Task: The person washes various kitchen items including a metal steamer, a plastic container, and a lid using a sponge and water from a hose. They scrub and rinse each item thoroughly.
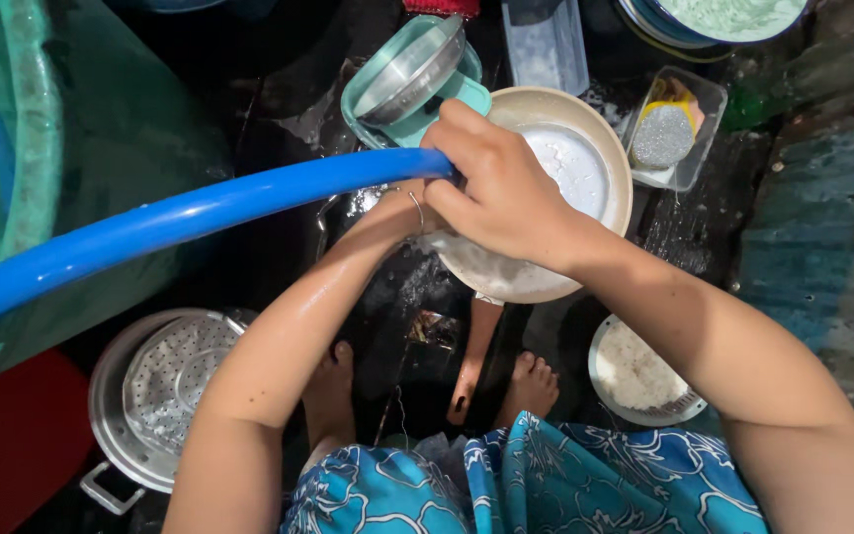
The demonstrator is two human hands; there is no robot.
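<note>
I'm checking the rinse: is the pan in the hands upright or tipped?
Tipped. The pan leans with its wet, soapy inside facing the camera; the right hand holds the blue hose at its rim.

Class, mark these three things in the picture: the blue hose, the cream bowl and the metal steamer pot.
blue hose (200, 213), head view, middle of its curved length.
cream bowl (617, 163), head view, bare right rim.
metal steamer pot (111, 381), head view, left rim.

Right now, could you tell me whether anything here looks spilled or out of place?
Nothing looks damaged. The floor is wet, and the right hand grips the blue hose over a tilted cream pan holding milky water. The left hand sits mostly hidden beneath.
</note>
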